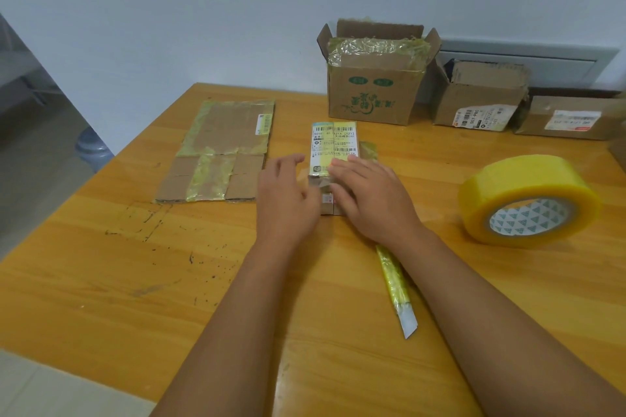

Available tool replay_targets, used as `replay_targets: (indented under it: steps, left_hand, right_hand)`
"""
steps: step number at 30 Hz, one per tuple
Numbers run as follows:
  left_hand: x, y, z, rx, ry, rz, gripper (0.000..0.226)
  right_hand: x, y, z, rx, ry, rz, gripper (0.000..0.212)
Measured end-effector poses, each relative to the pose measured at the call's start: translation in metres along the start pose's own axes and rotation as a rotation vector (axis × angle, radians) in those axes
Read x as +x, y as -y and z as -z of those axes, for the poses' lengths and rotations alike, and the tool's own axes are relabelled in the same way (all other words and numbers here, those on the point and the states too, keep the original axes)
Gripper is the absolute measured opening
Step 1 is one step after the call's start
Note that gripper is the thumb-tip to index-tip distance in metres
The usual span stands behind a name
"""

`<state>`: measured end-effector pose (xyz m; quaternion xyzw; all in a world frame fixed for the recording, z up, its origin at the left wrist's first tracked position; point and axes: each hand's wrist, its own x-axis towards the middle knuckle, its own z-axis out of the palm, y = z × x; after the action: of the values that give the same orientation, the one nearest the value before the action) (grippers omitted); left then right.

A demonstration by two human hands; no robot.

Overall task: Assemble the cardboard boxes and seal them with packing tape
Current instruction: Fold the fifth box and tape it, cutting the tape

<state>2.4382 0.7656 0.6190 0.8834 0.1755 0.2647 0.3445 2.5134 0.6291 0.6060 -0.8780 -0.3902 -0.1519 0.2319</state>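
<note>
Cardboard box, small: lies flat mid-counter, white shipping label up, yellowed tape along its edges; near end under both hands.
Left hand: fingers straight, relaxed; palm at the box's left near corner, touching its side.
Right hand: fingers extended flat, pressing on the box's near top and right edge.
Flattened carton: left of the hands, apart from them, taped seams showing.
Tape roll: yellow, on its side, right of the right hand, well apart.
Knife: tape-wrapped handle, beneath the right forearm, blade toward the viewer.
Counter: orange wood, scuffed.
Open boxes: three along the wall.
</note>
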Motion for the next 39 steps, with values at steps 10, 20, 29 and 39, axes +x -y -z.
replay_targets:
  steps: [10, 20, 29, 39]
  left_hand:
    - [-0.004, 0.000, -0.007, 0.170, -0.031, 0.037, 0.034]
    - [-0.008, 0.002, -0.007, 0.393, -0.047, -0.066, 0.026]
    - [-0.007, 0.000, -0.009, 0.078, 0.063, 0.079, 0.014]
    - [-0.008, -0.005, -0.016, 0.270, 0.031, -0.038, 0.058]
  right_hand:
    - [0.000, 0.001, 0.002, 0.023, 0.055, -0.022, 0.041]
    - [-0.001, 0.002, 0.006, 0.068, 0.100, -0.036, 0.045]
    - [-0.002, 0.002, 0.008, 0.104, 0.124, -0.040, 0.046]
    - [-0.004, 0.000, 0.009, 0.129, 0.093, -0.017, 0.043]
